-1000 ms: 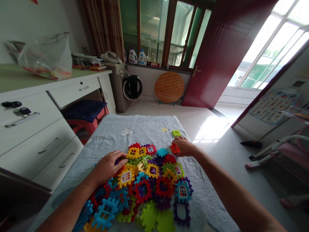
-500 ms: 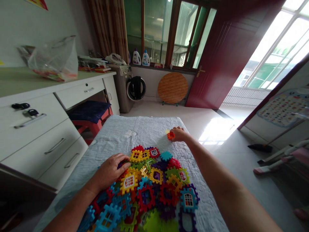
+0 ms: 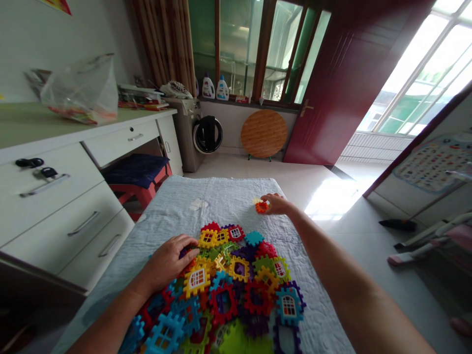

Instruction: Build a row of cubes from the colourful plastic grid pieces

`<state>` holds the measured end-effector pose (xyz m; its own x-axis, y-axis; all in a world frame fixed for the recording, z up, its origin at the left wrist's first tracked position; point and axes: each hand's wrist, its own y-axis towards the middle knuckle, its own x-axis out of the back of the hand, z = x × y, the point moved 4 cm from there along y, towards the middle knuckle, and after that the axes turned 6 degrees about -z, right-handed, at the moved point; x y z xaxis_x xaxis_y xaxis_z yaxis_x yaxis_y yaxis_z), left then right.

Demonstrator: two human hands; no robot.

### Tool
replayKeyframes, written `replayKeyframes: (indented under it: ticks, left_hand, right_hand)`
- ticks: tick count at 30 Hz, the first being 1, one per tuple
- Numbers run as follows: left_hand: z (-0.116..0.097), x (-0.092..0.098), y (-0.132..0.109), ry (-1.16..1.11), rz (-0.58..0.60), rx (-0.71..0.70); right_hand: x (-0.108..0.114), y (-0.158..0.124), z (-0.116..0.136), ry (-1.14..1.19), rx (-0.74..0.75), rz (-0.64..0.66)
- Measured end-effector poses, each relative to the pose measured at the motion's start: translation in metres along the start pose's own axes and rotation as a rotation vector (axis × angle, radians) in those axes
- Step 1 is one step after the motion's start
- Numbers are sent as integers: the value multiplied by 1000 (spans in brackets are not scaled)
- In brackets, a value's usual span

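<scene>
My right hand [image 3: 277, 203] reaches to the far right part of the cloth-covered table, with its fingers around an orange toothed building block [image 3: 261, 207]. A pale yellow piece [image 3: 255, 200] shows just behind that block. On the left edge of a pile of plastic building blocks rests my left hand [image 3: 170, 258], thumb and fingers apart; pieces partly show beneath it. Near its fingertips are yellow window blocks [image 3: 207, 238]. The pile also holds a yellow block with a white window [image 3: 196, 279], a red frame block [image 3: 223, 301] and a blue window block [image 3: 288, 305].
A light blue cloth [image 3: 221, 196] covers the table. To the left stand a white desk [image 3: 99, 162] with drawers and a red stool [image 3: 147, 194] with a dark cushion. Behind are a washing machine [image 3: 189, 132], a round wooden board [image 3: 264, 133] and a dark red door [image 3: 332, 98].
The fingers of my right hand have lifted slightly at the orange block, which has tilted or shifted a little. My left hand stays on the pile.
</scene>
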<state>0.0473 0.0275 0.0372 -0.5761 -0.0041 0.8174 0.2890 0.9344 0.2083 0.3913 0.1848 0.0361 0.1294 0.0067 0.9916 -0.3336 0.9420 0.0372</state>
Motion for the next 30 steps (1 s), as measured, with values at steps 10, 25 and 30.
replayKeyframes:
  ticks: [10,25,30]
  left_hand:
    - [-1,0,0,13,10,-5]
    - [1,0,-1,16,11,-18]
    - [0,0,-2,24,6,-17]
  right_hand:
    - [6,1,26,-98,55,61]
    - [20,-68,78,306,300,154]
    - [8,-88,90,345,263,156]
